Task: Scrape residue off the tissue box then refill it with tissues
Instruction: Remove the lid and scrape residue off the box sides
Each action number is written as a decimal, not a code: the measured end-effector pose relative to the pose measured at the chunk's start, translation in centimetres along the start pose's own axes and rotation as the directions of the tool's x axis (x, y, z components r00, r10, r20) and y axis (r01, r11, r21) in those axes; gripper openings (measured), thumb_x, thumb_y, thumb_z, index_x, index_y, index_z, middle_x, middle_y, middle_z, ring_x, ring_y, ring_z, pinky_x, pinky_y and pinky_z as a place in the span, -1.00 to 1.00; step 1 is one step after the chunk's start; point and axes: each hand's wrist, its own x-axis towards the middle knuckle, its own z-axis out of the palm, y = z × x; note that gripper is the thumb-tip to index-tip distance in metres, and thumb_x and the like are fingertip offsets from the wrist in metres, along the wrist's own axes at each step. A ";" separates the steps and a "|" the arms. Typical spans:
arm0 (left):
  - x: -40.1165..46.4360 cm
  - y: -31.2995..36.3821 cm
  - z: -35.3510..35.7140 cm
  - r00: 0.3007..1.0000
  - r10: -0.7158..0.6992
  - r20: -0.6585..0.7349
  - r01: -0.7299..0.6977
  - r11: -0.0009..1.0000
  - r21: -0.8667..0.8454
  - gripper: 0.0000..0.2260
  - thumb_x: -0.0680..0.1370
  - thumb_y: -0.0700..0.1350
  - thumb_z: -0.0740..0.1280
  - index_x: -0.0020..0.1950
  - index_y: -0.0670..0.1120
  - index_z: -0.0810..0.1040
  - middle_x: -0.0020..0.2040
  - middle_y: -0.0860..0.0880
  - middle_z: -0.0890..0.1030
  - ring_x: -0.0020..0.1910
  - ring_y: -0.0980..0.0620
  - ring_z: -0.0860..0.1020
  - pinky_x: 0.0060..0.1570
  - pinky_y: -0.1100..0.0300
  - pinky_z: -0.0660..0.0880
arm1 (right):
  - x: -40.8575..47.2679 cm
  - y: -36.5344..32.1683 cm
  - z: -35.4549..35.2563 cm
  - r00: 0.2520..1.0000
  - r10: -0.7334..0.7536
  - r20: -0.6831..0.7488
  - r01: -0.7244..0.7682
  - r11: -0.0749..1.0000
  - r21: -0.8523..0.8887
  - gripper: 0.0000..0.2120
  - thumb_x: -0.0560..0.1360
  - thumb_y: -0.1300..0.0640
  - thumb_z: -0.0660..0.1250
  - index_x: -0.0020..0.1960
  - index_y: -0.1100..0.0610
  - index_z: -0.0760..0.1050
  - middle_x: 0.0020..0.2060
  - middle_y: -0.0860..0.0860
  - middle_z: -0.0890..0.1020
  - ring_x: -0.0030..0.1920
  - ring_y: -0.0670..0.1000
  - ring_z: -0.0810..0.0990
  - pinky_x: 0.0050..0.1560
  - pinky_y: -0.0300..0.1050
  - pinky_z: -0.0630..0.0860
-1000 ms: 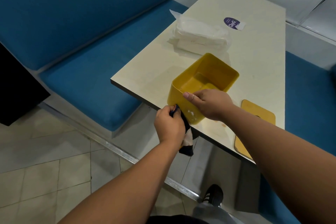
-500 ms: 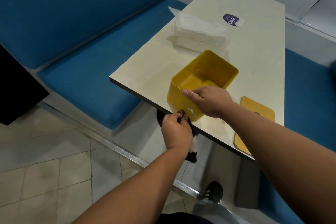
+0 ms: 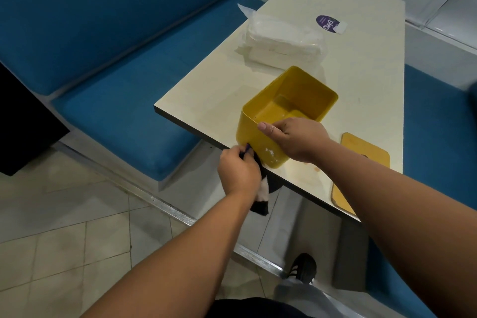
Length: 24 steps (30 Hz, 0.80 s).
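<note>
Left hand [image 3: 238, 171] grips a dark scraper [image 3: 260, 188] against the glossy yellow box [image 3: 260, 142]; right hand [image 3: 296, 139] clasps its rim.

The left hand [image 3: 238, 171] hides most of the dark tool [image 3: 260, 186] it grips, so its shape cannot be told. The right hand [image 3: 296, 141] covers the tissue box's [image 3: 291, 108] near rim. The right forearm crosses the yellow lid [image 3: 361, 152]. The purple sticker's [image 3: 325, 23] small print is unreadable.

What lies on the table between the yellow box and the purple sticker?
In the head view, the wrapped tissue pack lies between the yellow box and purple sticker.
</note>
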 end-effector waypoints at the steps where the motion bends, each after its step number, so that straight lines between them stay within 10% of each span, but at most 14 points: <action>1: 0.5 0.3 -0.2 0.999 -0.010 -0.030 0.010 1.000 -0.003 -0.87 0.59 -0.08 0.29 -0.06 -0.10 0.59 -0.02 -0.06 0.55 -0.12 0.01 0.52 -0.11 0.19 0.43 | 0.0 0.0 0.0 1.000 -0.001 -0.002 0.001 1.000 -0.005 -0.12 0.37 -0.49 -0.31 0.03 0.02 0.61 -0.32 -0.03 0.58 -0.31 -0.08 0.49 -0.34 -0.10 0.45; 8: -3.1 -0.8 1.6 0.996 0.004 0.089 -0.005 1.000 0.011 -0.92 0.59 -0.10 0.31 -0.06 -0.07 0.56 -0.01 -0.02 0.54 -0.18 0.16 0.47 -0.27 0.50 0.26 | 0.1 0.0 0.0 1.000 0.007 0.004 -0.007 1.000 -0.002 -0.13 0.37 -0.48 -0.31 0.05 -0.01 0.61 -0.33 -0.03 0.57 -0.31 -0.09 0.48 -0.31 -0.07 0.48; 24: -1.9 0.5 0.0 0.984 0.173 0.037 -0.168 0.979 -0.115 -0.92 0.59 -0.10 0.31 -0.06 -0.07 0.56 -0.06 0.01 0.51 -0.11 0.13 0.50 -0.06 0.21 0.50 | 0.1 0.1 0.2 1.000 0.000 -0.009 0.000 1.000 -0.023 -0.14 0.42 -0.44 -0.29 0.02 0.07 0.61 -0.41 -0.01 0.53 -0.35 -0.07 0.47 -0.41 -0.11 0.37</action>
